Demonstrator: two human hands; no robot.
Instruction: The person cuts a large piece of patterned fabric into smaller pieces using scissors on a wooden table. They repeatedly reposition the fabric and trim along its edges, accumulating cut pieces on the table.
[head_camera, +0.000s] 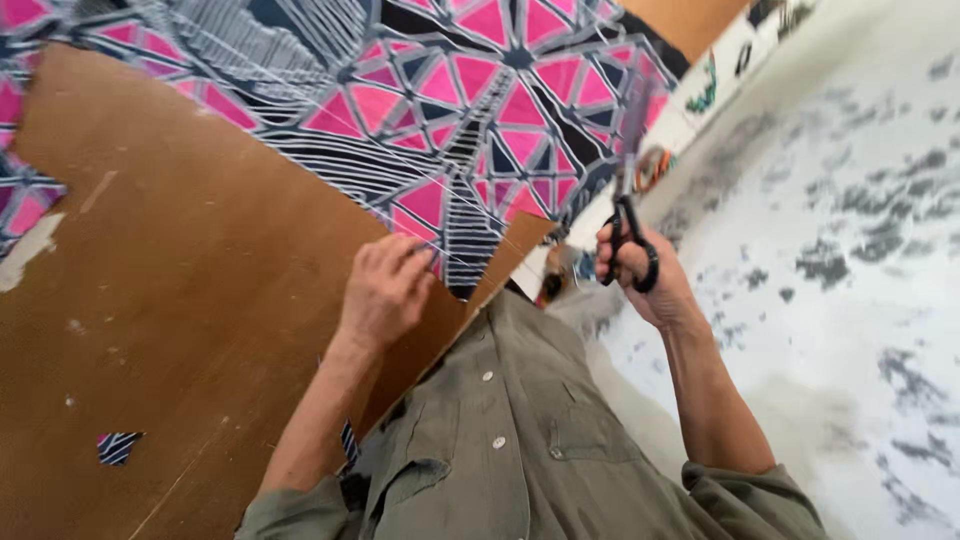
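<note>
Two hands at work over a brown worktop (180, 300). Left hand (385, 290) presses, fingers curled, on the edge of the pink, black and white patterned fabric (470, 100) spread across the worktop's far part. Right hand (640, 270) — closed around black-handled scissors (628, 215) — holds them off the worktop's edge, blades pointing away, apart from the fabric.

Brown wooden table (180, 300), surface scuffed w/ pale chips and scratches, fills left side. Floor (850, 250) at right is pale grey concrete, mottled w/ dark blotches. Even, soft daylight, no hard shadows.
</note>
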